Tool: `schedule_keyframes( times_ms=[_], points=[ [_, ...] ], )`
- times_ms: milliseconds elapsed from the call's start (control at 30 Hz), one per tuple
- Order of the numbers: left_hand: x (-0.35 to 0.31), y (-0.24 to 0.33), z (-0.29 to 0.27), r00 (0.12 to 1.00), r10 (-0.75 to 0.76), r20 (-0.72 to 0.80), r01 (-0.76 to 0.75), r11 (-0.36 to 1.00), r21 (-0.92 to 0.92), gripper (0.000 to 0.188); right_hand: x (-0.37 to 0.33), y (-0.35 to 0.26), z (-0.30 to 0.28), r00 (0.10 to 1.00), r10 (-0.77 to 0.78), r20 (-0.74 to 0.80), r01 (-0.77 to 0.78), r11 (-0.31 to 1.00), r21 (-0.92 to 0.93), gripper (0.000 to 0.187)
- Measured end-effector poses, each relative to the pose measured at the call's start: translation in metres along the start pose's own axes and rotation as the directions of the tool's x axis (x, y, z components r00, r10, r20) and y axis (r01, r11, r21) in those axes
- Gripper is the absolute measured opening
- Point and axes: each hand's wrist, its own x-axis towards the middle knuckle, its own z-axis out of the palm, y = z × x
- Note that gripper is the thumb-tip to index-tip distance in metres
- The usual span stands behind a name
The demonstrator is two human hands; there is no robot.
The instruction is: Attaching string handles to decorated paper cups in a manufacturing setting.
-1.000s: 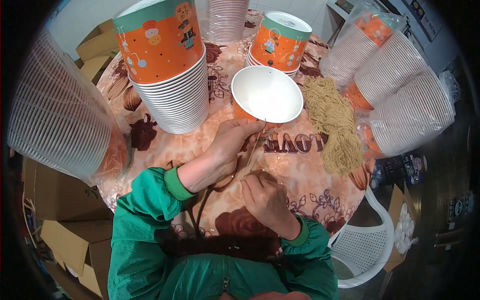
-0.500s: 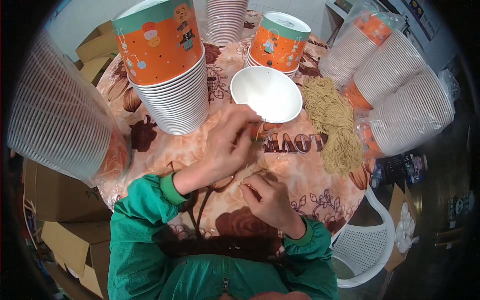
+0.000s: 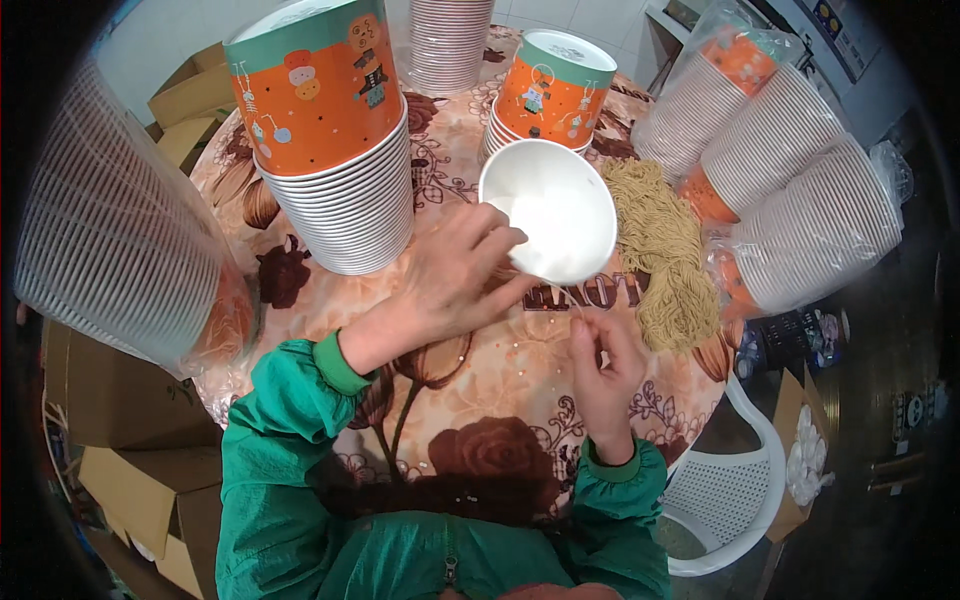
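Note:
My left hand [image 3: 455, 280] grips the near rim of a white paper bowl [image 3: 555, 215] and tilts it up off the flower-patterned table [image 3: 480, 390]. My right hand [image 3: 605, 365] is raised just below the bowl, its fingertips pinched together; whether a thin strand is between them is too small to tell. A pile of yellow dry noodles [image 3: 665, 250] lies right of the bowl. A tall stack of orange-printed bowls [image 3: 335, 140] stands left of my left hand, a shorter stack [image 3: 550, 90] behind the bowl.
Bagged stacks of bowls lie at the right [image 3: 800, 200] and far left [image 3: 110, 240]. Another stack [image 3: 450, 40] stands at the back. A white plastic chair [image 3: 730, 480] is at the lower right. Cardboard boxes [image 3: 110, 440] sit on the floor left.
My left hand moved from the table up to the white bowl's rim and tipped the bowl toward the noodles. My right hand rose a little toward the bowl.

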Motion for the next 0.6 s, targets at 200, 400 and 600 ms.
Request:
schedule_keyframes(
  times_ms=[200, 400, 600],
  points=[
    [0.009, -0.014, -0.008, 0.991, -0.128, -0.04, 0.119, 0.978, -0.172, 0.02, 0.005, 0.007, -0.001, 0.993, -0.067, -0.102, 0.063, 0.997, -0.038, 0.013],
    [0.023, -0.034, -0.019, 0.834, -0.442, 0.329, 0.551, 0.651, -0.521, 0.041, 0.008, 0.011, -0.001, 0.977, -0.18, -0.116, 0.162, 0.976, -0.144, 0.013],
    [0.026, -0.062, -0.009, 0.874, -0.424, 0.237, 0.479, 0.67, -0.567, 0.036, 0.01, 0.002, 0.003, 0.981, -0.186, -0.05, 0.175, 0.97, -0.168, 0.013]
  ],
)
